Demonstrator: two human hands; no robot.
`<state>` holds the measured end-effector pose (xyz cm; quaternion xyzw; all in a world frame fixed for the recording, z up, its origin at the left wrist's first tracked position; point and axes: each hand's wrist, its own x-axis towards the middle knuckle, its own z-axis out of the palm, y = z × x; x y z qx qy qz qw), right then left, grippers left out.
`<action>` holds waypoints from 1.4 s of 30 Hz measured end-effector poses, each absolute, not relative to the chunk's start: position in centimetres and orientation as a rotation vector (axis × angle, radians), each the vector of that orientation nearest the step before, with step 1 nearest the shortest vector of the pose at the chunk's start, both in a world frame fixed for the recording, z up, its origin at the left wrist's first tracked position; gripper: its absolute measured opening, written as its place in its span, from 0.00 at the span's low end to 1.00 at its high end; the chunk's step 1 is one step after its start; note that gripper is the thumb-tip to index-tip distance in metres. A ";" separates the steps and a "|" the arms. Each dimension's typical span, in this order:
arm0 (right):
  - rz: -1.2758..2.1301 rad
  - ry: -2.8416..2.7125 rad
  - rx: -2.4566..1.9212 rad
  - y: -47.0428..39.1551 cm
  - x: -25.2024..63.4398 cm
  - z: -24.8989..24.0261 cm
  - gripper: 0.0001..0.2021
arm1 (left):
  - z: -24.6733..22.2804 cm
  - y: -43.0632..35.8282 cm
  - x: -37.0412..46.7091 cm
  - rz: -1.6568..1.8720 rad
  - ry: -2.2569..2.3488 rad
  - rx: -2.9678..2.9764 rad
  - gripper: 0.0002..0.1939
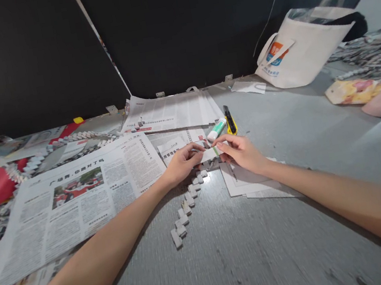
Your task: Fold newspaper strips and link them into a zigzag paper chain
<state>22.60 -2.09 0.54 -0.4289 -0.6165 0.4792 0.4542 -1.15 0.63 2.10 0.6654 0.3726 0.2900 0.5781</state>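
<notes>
White strip (210,154) with a green mark, pinched between the fingertips of both hands: left hand (184,164) on one end, right hand (246,153) on the other, so both grips are closed on it. It sits just above the floor (212,266), at the far end of a zigzag paper chain (186,201); can't tell if the two are joined. Main risk: uneven pull. Paper this narrow would likely crease off-line or tear if one hand tugs harder. If strip and chain are linked, lifting could drag the chain or pop links apart, since nothing visible weighs down its near end. Left forearm passes over the newspaper (121,189); a low sweep could shift or crumple it. Right hand is over loose sheets (237,186), which could slide with the wrist. Yellow cutter (230,121) lies beside the tube (217,129), just beyond the fingers; blade state unclear, so a careless reach for either could nick a finger. The tube looks round, so a knock might roll it. Fingers hide part of the strip, so a bad fold there could go unseen.
</notes>
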 end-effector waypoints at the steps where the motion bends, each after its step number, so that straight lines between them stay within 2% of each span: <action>1: 1.192 -1.515 -1.053 -2.0 22.6 0.5 0.17 | 2.1 0.7 -1.1 0.678 0.872 1.559 0.09; 19: 1.240 -1.484 -1.032 -2.0 22.6 0.4 0.19 | 2.3 0.6 -1.1 0.664 0.878 1.591 0.09; 28: 1.225 -1.516 -1.008 -2.2 22.8 0.6 0.13 | 2.3 0.6 -1.1 0.665 0.885 1.591 0.09; 38: 1.252 -1.495 -0.977 -2.2 22.8 0.6 0.10 | 2.2 0.7 -1.2 0.674 0.867 1.593 0.09; 42: 1.334 -1.409 -0.963 -2.2 22.8 0.6 0.12 | 2.3 0.6 -1.2 0.660 0.869 1.626 0.10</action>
